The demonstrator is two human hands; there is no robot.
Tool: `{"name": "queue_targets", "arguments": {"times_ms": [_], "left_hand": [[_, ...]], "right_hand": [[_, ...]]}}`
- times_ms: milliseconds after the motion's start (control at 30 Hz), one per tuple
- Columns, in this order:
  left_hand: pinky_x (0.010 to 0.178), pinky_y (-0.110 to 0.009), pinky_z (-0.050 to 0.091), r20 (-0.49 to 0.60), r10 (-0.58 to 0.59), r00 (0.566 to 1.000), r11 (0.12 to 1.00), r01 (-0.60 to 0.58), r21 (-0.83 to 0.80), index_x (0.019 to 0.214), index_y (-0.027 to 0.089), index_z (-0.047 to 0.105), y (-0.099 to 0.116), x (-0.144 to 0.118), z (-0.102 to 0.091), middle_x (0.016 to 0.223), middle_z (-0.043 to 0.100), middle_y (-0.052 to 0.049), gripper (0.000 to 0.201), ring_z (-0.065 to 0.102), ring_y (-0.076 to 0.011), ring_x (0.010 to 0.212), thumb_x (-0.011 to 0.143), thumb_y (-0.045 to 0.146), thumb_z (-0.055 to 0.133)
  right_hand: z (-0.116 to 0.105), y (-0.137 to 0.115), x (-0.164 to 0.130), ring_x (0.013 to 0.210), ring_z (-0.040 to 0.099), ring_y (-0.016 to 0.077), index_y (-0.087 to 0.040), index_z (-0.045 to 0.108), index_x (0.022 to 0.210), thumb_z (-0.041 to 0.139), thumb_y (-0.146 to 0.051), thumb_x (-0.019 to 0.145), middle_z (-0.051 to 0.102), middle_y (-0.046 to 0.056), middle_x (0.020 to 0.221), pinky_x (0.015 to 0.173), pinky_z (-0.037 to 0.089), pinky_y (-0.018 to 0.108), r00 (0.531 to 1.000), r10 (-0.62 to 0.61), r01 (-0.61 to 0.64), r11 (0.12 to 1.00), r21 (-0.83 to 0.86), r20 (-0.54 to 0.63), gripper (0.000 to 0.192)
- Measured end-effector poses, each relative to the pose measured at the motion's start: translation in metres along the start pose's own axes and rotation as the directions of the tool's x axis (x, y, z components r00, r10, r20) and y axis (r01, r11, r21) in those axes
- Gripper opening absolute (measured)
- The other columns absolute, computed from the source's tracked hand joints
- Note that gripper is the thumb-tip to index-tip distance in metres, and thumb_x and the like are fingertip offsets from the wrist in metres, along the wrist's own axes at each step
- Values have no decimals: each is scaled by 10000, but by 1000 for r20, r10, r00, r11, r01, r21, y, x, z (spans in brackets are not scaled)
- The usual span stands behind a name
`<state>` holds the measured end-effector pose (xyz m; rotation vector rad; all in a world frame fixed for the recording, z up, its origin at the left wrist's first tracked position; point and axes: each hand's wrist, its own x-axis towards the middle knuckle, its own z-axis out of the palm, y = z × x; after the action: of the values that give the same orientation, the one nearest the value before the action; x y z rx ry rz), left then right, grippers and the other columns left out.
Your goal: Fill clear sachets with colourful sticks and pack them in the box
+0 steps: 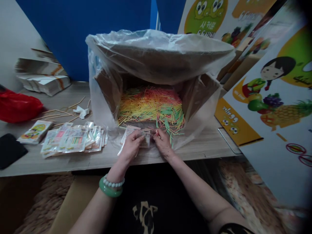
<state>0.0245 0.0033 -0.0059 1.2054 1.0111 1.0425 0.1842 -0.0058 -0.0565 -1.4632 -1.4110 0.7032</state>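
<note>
Left hand (131,142) & right hand (162,143) meet at the front of the surface (207,146), just before the lined box (156,78) of coloured sticks (149,104). Left fingers clamped on a small clear packet (145,138); right fingers pinched together on a stick or two at its mouth, exact count too small to tell. Packet prob. very light, thin, floppy, slippery film: hold by an edge near the opening. Sticks look light, thin, stiff, easy to snap or scatter; pinch mid-length. Filled packets (73,139) lie well left.
</note>
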Motion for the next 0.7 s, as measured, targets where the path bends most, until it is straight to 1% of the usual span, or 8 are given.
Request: {"name": "queue_targets", "arguments": {"times_ms": [67,133,233,333,433,500,633,700], "left_hand": [[718,-284,502,25,-124,992,982,127,-143,908,162,708,-3,-1,-7,812,707,-29,234,625,-164,737,720,301,721],[713,-281,513,50,-204,978,953,210,-217,958,157,711,-7,-2,-10,848,723,-41,311,644,-164,743,698,321,764],[723,-293,528,67,-292,954,911,299,-283,1009,161,715,-13,-2,-10,877,742,-56,392,673,-182,760,671,337,803],[715,-318,540,115,-351,929,873,369,-318,1078,166,710,-15,-2,-8,867,754,-68,485,696,-221,779,641,337,832],[687,-322,542,140,-387,911,862,411,-296,1036,155,726,-12,-1,-7,792,747,-64,461,698,-229,743,634,350,839],[687,-314,542,135,-386,912,866,409,-287,1008,153,733,-9,1,-7,778,743,-59,444,699,-225,739,635,370,837],[733,-305,546,125,-382,916,870,402,-286,1031,150,723,-2,6,-9,914,759,-77,481,707,-226,825,625,377,845],[749,-310,547,140,-398,907,860,422,-286,1028,145,718,-1,7,-10,926,759,-80,489,705,-227,836,613,365,857]], "right_hand": [[0,1,1,714,514,160,-214,575,867,535,-338,801,549,-17,744,690,407,265,1000,13,-13,993,120,4,146],[0,2,1,755,543,163,-216,584,940,574,-339,779,586,-11,802,727,422,270,999,28,-30,985,171,15,203],[-3,2,0,765,552,165,-220,589,935,572,-347,803,601,-5,815,731,425,275,997,49,-57,985,163,56,184],[-7,-3,-3,732,534,162,-217,575,842,529,-353,848,578,-5,767,695,411,272,993,-7,-5,995,105,114,144],[-8,-9,-5,745,550,166,-215,582,862,497,-327,874,593,6,791,702,420,279,988,-40,33,998,54,151,141],[-8,-10,-5,759,569,169,-214,595,904,487,-311,890,615,14,813,714,433,283,981,-55,47,998,46,184,146],[-9,-9,-5,786,600,172,-214,614,938,511,-301,901,648,20,846,740,453,288,978,-60,50,997,52,200,139],[-11,-8,-5,804,606,174,-212,619,932,539,-300,893,653,22,849,758,456,292,979,-68,61,997,42,193,126]]}}
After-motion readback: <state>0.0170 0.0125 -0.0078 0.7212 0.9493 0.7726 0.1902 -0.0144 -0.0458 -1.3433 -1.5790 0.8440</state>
